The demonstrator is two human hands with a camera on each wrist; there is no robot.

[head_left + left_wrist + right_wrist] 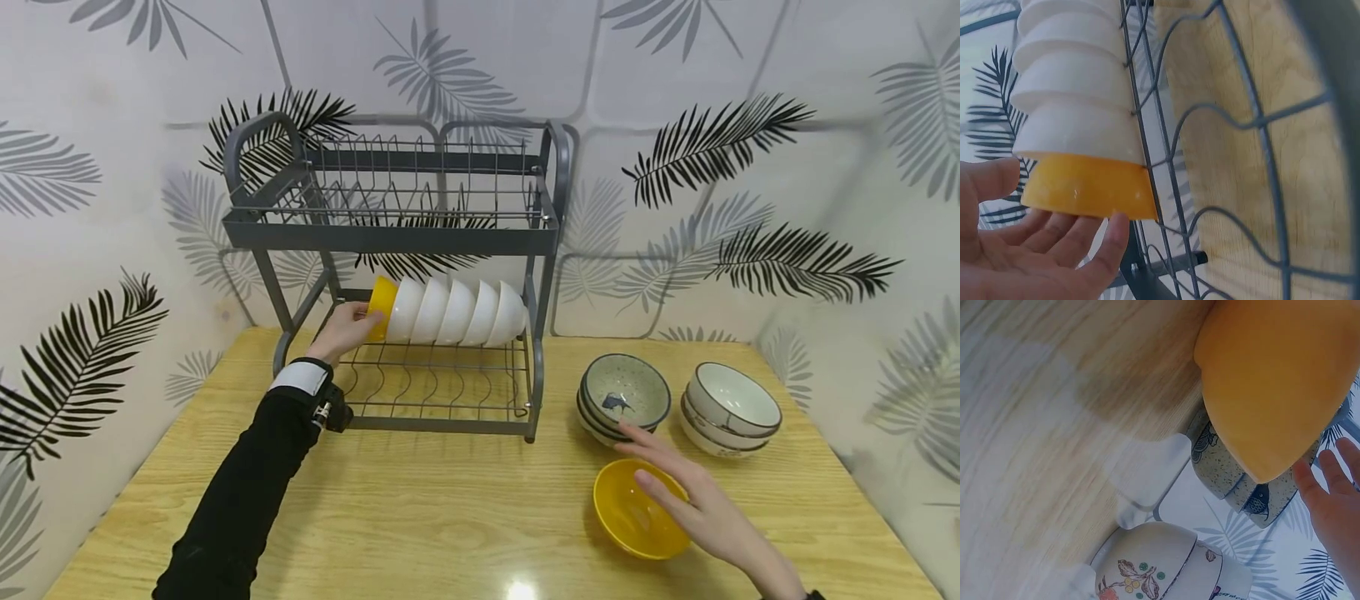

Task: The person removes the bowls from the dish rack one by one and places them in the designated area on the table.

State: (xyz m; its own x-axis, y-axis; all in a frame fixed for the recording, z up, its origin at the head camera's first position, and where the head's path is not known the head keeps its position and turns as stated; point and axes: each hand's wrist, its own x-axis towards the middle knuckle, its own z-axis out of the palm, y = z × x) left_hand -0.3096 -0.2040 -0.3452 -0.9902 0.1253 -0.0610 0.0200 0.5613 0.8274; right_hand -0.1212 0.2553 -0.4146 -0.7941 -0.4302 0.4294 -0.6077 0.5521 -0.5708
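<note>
On the lower tier of the dish rack [450,425], a yellow bowl [382,307] stands on edge at the left end of a row of nested white bowls [457,312]. My left hand [347,330] grips this yellow bowl; in the left wrist view its fingers [1054,240] lie at the bowl's base. Another yellow bowl [637,521] sits upright on the table at the right. Over that bowl hovers my right hand [693,504], fingers extended and holding nothing. In the right wrist view the yellow bowl [1272,381] covers part of the speckled bowls [1216,462].
Behind the right hand are stacked grey speckled bowls [626,387]. Farther right stand stacked white bowls with dark rims [731,408]. The rack's upper tier [397,237] overhangs the row of bowls. A patterned wall [675,250] closes off the back of the wooden table [420,517].
</note>
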